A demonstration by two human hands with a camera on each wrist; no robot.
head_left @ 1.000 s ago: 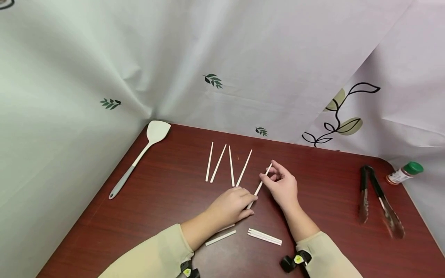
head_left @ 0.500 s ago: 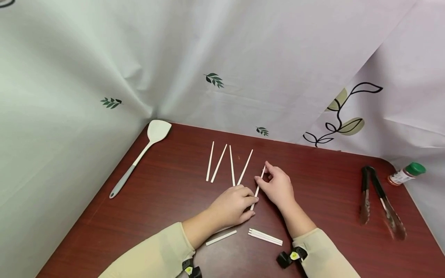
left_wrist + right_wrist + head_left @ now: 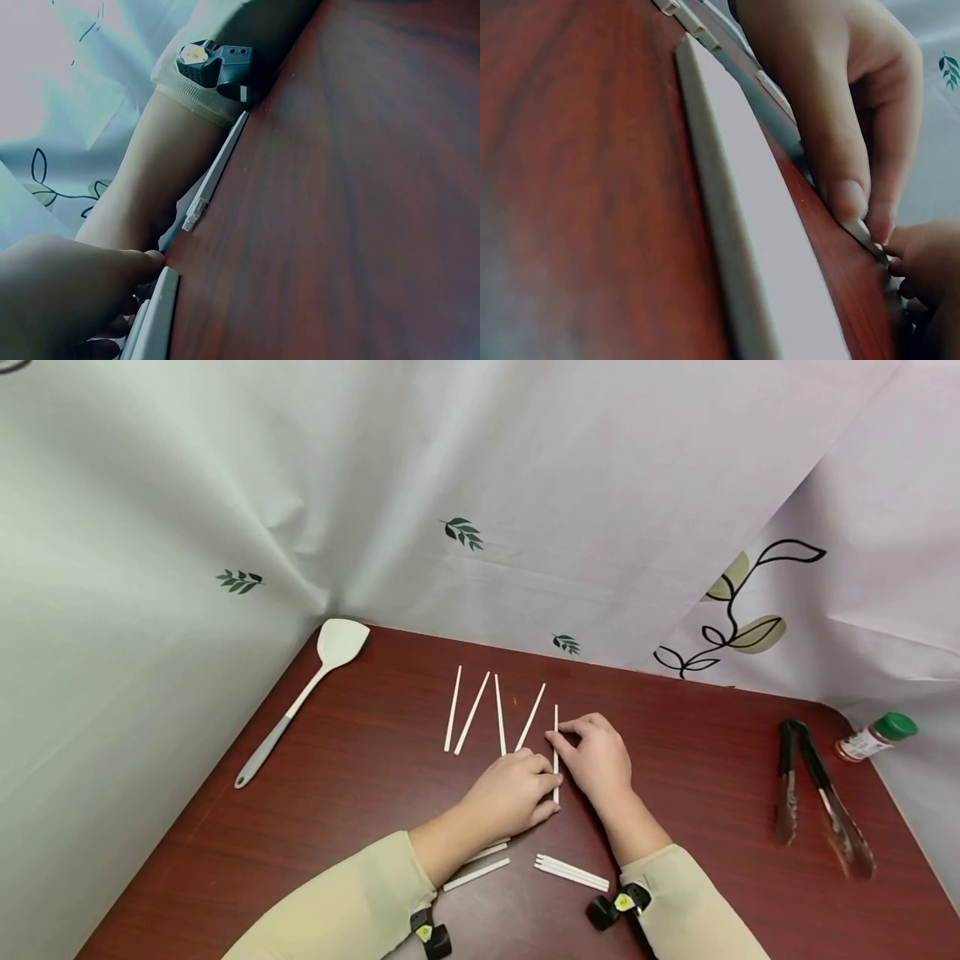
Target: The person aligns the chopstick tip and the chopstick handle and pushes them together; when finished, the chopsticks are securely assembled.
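A white chopstick stands nearly upright in the head view, between both hands. My left hand pinches its near end between thumb and fingers. Farther up the same stick, my right hand pinches it with thumb and fingertips. Left of it, two chopsticks lean toward each other in a V, their near ends hidden by my left hand. Beyond those, two more chopsticks lie side by side, converging at the near end. The right wrist view shows the left thumb on the held stick.
Several white chopsticks lie together near the front, and others lie partly under my left forearm. A white spatula with a grey handle is at the left edge. Black-handled tongs and a green-capped bottle are at the right.
The held chopstick has turned from a rightward slant to nearly upright, its far end swinging left. My right hand has moved left with it; my left hand has shifted slightly right.
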